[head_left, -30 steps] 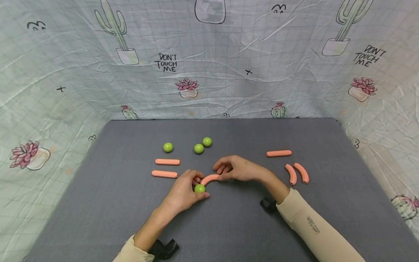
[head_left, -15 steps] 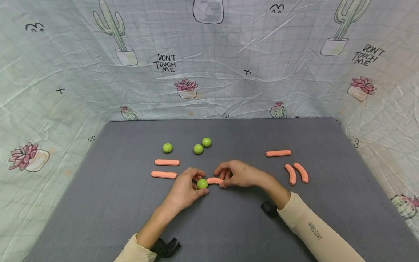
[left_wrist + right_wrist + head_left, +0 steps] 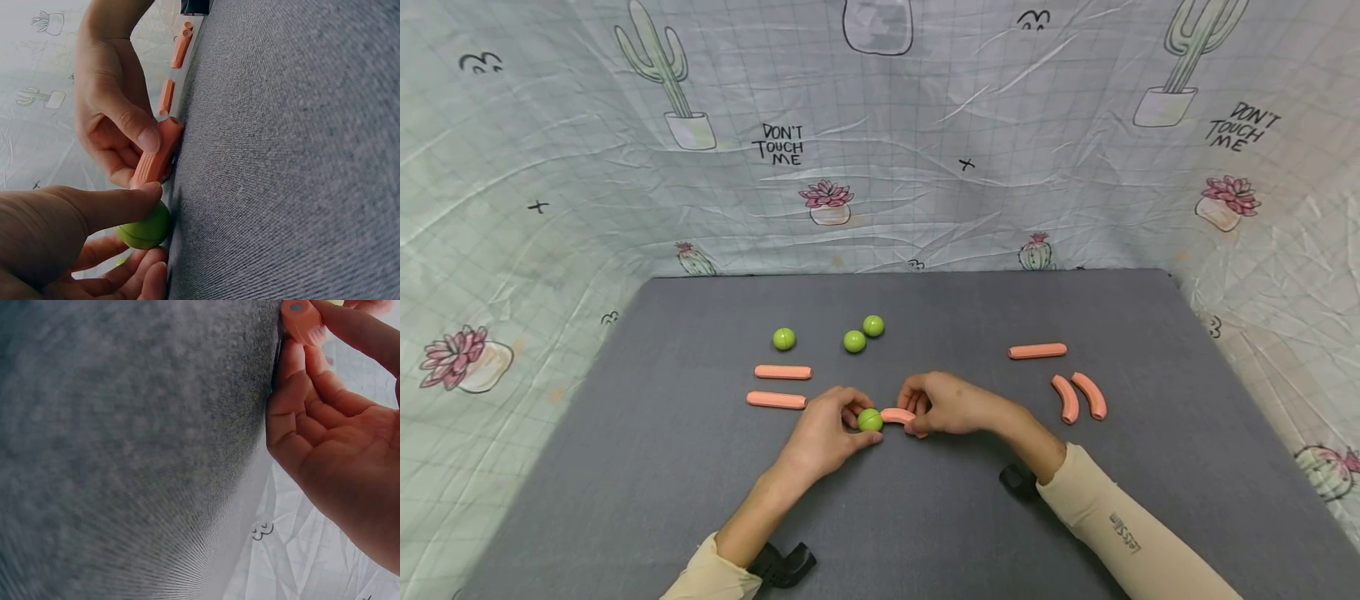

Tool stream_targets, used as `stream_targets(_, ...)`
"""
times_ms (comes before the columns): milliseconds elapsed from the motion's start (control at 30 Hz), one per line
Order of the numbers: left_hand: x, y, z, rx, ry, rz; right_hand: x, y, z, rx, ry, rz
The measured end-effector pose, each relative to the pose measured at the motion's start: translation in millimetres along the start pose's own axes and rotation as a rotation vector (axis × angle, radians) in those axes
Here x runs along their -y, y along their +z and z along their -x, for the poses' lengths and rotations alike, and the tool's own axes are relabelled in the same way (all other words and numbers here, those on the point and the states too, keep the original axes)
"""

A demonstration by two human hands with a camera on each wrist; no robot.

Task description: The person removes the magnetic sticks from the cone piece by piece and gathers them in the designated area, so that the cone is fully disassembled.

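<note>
My left hand (image 3: 820,435) holds a green ball (image 3: 870,420) between thumb and fingers, low over the grey table near its middle. Just to the right, my right hand (image 3: 953,403) pinches a curved orange piece (image 3: 895,415), a short sausage-like tube. Its left end meets the ball or lies very close to it. In the left wrist view the ball (image 3: 145,231) sits under my left thumb, right beside the grooved orange tube (image 3: 167,134). A hole shows in the tube's end (image 3: 296,308) in the right wrist view.
Two straight orange tubes (image 3: 783,372) lie left of my hands. Behind them are a lone green ball (image 3: 784,339) and a pair of green balls (image 3: 854,342). At right lie another straight tube (image 3: 1037,352) and two curved ones (image 3: 1089,396). A patterned cloth (image 3: 895,225) hangs behind.
The green ball has shifted slightly right and up in my left hand. The curved piece has moved right and turned, its right end now lower. My right hand has come slightly nearer and rightward.
</note>
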State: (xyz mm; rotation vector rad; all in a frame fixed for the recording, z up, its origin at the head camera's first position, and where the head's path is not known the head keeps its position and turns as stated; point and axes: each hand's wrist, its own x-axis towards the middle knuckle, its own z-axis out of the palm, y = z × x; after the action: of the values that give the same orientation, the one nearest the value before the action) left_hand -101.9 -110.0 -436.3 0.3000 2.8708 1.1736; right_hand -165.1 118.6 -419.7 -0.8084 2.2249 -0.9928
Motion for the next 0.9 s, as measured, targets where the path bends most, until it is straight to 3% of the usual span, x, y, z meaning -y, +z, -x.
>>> stream_targets(400,2.2,0.3,-2.5,0.004,-0.001,0.016,-4.3,-4.4,1.6,0.082,-0.032,-0.193)
stream_targets(900,4.0,0.8,-3.2,0.011,-0.043,0.055,-9.8,-9.8,6.9,0.136,-0.023,-0.265)
